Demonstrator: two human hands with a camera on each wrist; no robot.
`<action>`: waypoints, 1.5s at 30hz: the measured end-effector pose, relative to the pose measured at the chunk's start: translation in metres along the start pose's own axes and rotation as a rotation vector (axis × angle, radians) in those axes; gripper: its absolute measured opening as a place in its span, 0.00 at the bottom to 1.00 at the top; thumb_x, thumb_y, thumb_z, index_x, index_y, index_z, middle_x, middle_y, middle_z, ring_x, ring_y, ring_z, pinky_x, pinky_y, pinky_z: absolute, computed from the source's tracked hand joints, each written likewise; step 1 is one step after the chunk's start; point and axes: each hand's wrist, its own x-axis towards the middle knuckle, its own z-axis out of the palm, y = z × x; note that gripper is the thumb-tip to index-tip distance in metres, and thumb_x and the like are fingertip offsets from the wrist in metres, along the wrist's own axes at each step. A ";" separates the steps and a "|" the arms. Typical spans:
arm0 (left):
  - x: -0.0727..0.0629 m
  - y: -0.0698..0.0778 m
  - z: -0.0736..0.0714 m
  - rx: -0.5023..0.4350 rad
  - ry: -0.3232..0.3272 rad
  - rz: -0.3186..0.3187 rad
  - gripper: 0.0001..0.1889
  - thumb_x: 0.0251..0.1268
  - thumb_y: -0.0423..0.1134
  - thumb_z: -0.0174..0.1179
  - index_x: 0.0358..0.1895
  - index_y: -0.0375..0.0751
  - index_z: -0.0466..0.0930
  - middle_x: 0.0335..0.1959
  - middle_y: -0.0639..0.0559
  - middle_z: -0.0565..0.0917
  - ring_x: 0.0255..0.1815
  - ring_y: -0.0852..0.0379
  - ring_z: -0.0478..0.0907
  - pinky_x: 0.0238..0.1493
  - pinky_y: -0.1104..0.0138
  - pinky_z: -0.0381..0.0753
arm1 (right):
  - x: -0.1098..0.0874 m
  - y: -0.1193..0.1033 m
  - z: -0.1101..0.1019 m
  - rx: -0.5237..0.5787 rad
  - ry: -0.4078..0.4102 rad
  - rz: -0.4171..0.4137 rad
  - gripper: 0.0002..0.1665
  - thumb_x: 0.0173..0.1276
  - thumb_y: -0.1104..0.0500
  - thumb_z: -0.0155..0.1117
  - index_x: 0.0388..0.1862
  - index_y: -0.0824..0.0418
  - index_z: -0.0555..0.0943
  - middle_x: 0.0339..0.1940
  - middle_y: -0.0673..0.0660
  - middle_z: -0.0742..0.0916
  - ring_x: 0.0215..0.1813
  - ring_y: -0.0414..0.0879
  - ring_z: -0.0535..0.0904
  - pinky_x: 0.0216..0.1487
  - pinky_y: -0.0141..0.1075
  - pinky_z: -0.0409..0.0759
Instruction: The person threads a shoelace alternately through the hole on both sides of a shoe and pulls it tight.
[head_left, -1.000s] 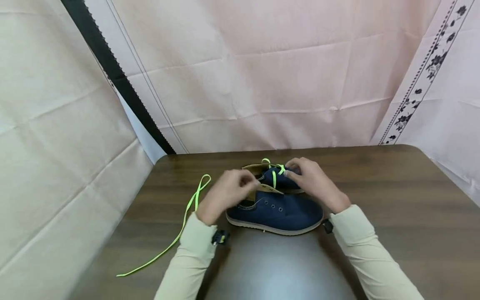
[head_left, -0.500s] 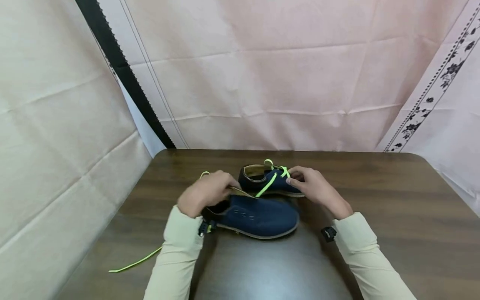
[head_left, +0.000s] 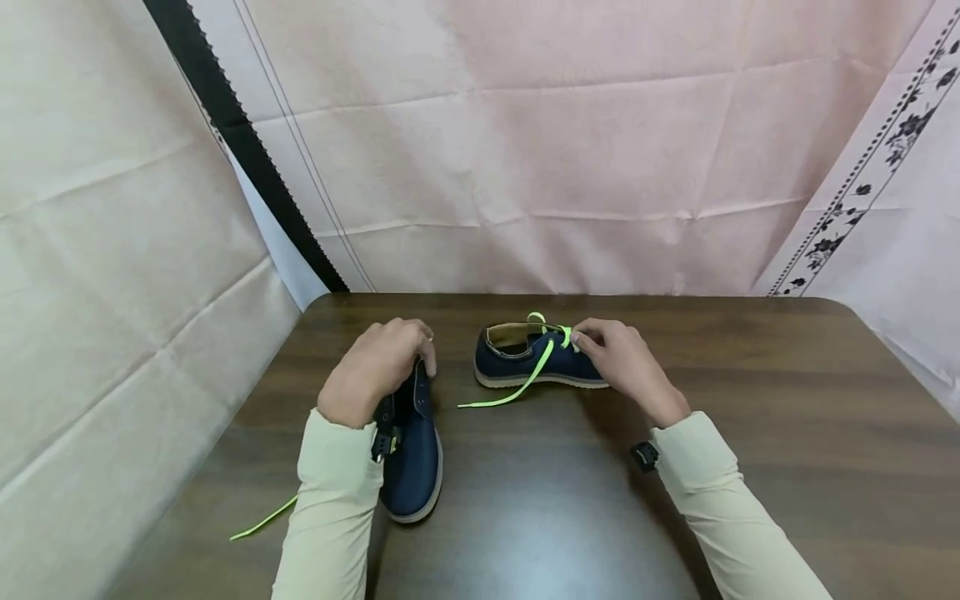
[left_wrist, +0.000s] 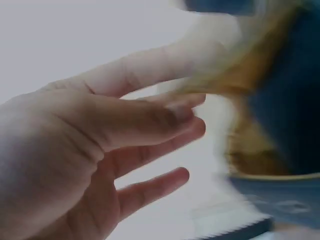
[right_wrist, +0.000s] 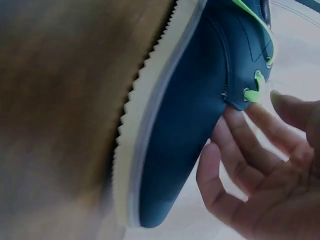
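Observation:
My left hand point(head_left: 378, 367) holds a navy blue shoe point(head_left: 412, 479) at its opening, with the toe towards me. In the left wrist view, thumb and forefinger pinch what looks like the tan-lined tongue point(left_wrist: 245, 75); that shoe is blurred. Farther back, a second navy shoe point(head_left: 498, 363) stands on its sole, toe to the right, with a neon yellow-green lace point(head_left: 538, 371) trailing onto the table. My right hand point(head_left: 626, 358) is at its laced front. The right wrist view shows loosely bent fingers point(right_wrist: 240, 145) against the upper and the thumb apart from them.
A loose neon lace point(head_left: 262, 523) lies at the left, partly hidden under my left forearm. The brown wooden table point(head_left: 570, 517) runs back to a pale cloth backdrop point(head_left: 562, 167). More cloth hangs at the left side.
My left hand has taken hold of the nearer shoe, carried it left and turned its toe towards me. The far shoe's lace end has fallen to the table. My right hand stays by the far shoe.

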 end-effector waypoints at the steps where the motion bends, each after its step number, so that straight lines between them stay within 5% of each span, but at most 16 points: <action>1: -0.002 0.008 -0.006 0.025 0.009 -0.025 0.23 0.68 0.16 0.57 0.38 0.50 0.94 0.58 0.47 0.88 0.59 0.44 0.85 0.49 0.51 0.86 | 0.003 -0.002 0.002 -0.003 0.010 0.009 0.19 0.85 0.53 0.57 0.61 0.63 0.86 0.54 0.63 0.89 0.50 0.56 0.85 0.52 0.53 0.81; 6: 0.013 0.066 -0.014 0.049 0.093 -0.129 0.14 0.76 0.31 0.60 0.48 0.54 0.92 0.47 0.55 0.89 0.47 0.48 0.87 0.42 0.50 0.86 | 0.014 -0.011 0.006 -0.055 0.078 0.092 0.20 0.82 0.48 0.62 0.49 0.64 0.90 0.39 0.59 0.89 0.33 0.51 0.78 0.35 0.43 0.74; 12: 0.063 0.105 0.023 -0.064 0.026 -0.233 0.11 0.80 0.46 0.62 0.57 0.53 0.89 0.48 0.57 0.90 0.43 0.56 0.86 0.43 0.58 0.85 | 0.020 -0.016 0.016 -0.079 0.161 0.070 0.17 0.79 0.50 0.67 0.34 0.62 0.87 0.29 0.56 0.85 0.27 0.49 0.76 0.28 0.39 0.71; 16: 0.081 0.109 0.054 -0.335 0.043 -0.273 0.10 0.82 0.44 0.59 0.55 0.49 0.87 0.46 0.54 0.88 0.33 0.57 0.83 0.36 0.62 0.82 | 0.020 -0.017 0.022 -0.121 0.131 0.041 0.24 0.82 0.56 0.61 0.21 0.60 0.78 0.16 0.51 0.72 0.18 0.45 0.65 0.21 0.35 0.63; 20: 0.087 0.106 0.074 -0.606 0.096 -0.347 0.13 0.79 0.42 0.63 0.61 0.48 0.82 0.50 0.52 0.87 0.37 0.57 0.84 0.35 0.65 0.81 | 0.016 -0.021 0.018 -0.195 0.122 0.004 0.28 0.82 0.60 0.59 0.16 0.60 0.74 0.14 0.50 0.68 0.16 0.45 0.65 0.21 0.37 0.65; 26: 0.097 0.106 0.077 -0.702 0.143 -0.341 0.12 0.73 0.42 0.70 0.56 0.49 0.86 0.45 0.54 0.88 0.42 0.58 0.86 0.40 0.65 0.84 | 0.007 -0.028 -0.003 -0.242 0.118 0.053 0.20 0.82 0.61 0.60 0.28 0.64 0.89 0.23 0.55 0.82 0.28 0.50 0.79 0.35 0.46 0.80; 31: 0.101 0.107 0.073 -0.757 0.142 -0.350 0.13 0.67 0.41 0.75 0.49 0.51 0.81 0.40 0.60 0.86 0.37 0.63 0.83 0.37 0.65 0.82 | 0.002 -0.032 -0.019 -0.244 0.023 0.123 0.27 0.83 0.61 0.55 0.19 0.62 0.82 0.20 0.54 0.77 0.27 0.49 0.76 0.32 0.43 0.76; 34: 0.099 0.105 0.074 -0.750 0.135 -0.337 0.14 0.65 0.41 0.76 0.46 0.51 0.79 0.38 0.62 0.84 0.36 0.65 0.81 0.38 0.66 0.80 | 0.003 -0.027 -0.023 -0.110 -0.089 0.139 0.25 0.83 0.59 0.51 0.23 0.62 0.81 0.27 0.56 0.83 0.28 0.47 0.80 0.32 0.40 0.75; 39: 0.088 0.091 0.073 -0.753 0.052 -0.216 0.12 0.68 0.35 0.73 0.46 0.46 0.77 0.41 0.55 0.84 0.42 0.61 0.82 0.46 0.67 0.81 | 0.012 -0.010 -0.013 0.449 -0.241 0.258 0.21 0.86 0.54 0.45 0.48 0.68 0.80 0.37 0.54 0.79 0.33 0.43 0.74 0.41 0.37 0.78; 45: 0.081 0.085 0.064 -0.520 -0.104 -0.113 0.14 0.72 0.38 0.70 0.54 0.45 0.78 0.44 0.54 0.83 0.45 0.59 0.81 0.48 0.65 0.81 | 0.015 0.008 -0.005 0.722 -0.204 0.270 0.23 0.85 0.47 0.57 0.28 0.55 0.80 0.23 0.44 0.70 0.30 0.42 0.67 0.39 0.35 0.74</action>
